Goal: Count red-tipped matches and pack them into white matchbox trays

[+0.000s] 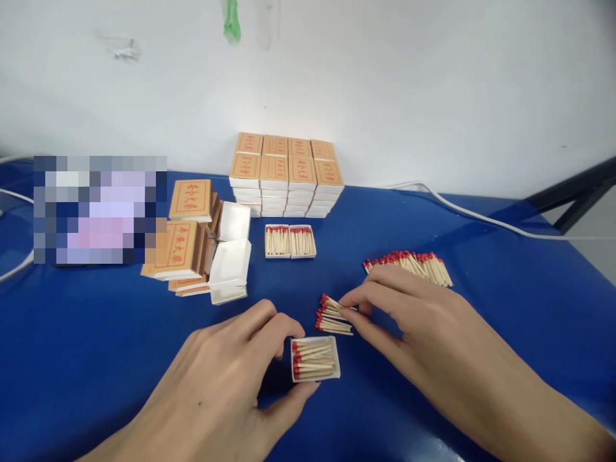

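My left hand (231,366) grips a small white matchbox tray (338,360) by its far and near sides, thumb below and forefinger above. Red-headed matches (312,360) lie side by side in that tray, heads to the left. Just beyond it, my right hand (409,314) pinches a match (333,300) between thumb and forefinger, over a small group of loose matches (333,324) on the table. Behind the right hand spreads a larger pile of loose matches (433,266), partly covered by the knuckles.
Two match-filled trays (302,255) stand side by side mid-table. A stack of closed matchboxes (289,186) is against the wall. To the left are orange matchbox sleeves (180,247) and white trays (230,263). A white cable (462,212) crosses the back right of the blue table (510,301).
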`<state>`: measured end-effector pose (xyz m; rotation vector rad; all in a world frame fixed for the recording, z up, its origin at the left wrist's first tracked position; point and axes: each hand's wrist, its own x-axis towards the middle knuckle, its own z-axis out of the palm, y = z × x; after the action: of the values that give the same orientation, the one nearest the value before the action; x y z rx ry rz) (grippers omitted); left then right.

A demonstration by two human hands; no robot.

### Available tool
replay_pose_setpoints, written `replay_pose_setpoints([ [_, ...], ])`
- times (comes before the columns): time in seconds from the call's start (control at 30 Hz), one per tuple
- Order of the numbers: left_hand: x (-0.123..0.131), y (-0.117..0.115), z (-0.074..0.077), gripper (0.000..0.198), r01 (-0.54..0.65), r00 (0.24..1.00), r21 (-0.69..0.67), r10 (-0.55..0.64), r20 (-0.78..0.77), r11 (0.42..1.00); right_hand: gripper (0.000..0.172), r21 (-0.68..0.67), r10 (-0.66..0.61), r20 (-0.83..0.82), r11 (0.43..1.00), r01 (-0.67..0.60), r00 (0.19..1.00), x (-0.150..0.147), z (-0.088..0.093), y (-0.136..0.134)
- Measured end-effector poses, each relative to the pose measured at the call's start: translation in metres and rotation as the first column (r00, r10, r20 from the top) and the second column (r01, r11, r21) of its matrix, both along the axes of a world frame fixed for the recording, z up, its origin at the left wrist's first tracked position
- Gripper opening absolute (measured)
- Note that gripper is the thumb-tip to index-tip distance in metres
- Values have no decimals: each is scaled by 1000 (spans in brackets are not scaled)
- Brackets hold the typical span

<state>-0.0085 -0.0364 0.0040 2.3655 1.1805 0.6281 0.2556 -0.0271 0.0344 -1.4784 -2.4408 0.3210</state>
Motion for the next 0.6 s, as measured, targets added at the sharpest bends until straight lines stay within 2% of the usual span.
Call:
replay_pose_setpoints([
  [0.17, 1, 0, 1, 21, 8, 1000, -17, -8, 18, 1000, 22, -2, -70, -38, 998, 70, 997, -1, 1, 0],
  [0.4, 0, -1, -1, 27, 13, 1000, -13, -13, 8, 1000, 17, -31, -74, -47, 997, 72, 996, -1, 0, 3],
  [0.6, 0, -2, 0, 25, 8, 1000, -31, -8, 17, 999, 10, -12, -82, -112, 997, 81, 990, -2, 10, -5],
])
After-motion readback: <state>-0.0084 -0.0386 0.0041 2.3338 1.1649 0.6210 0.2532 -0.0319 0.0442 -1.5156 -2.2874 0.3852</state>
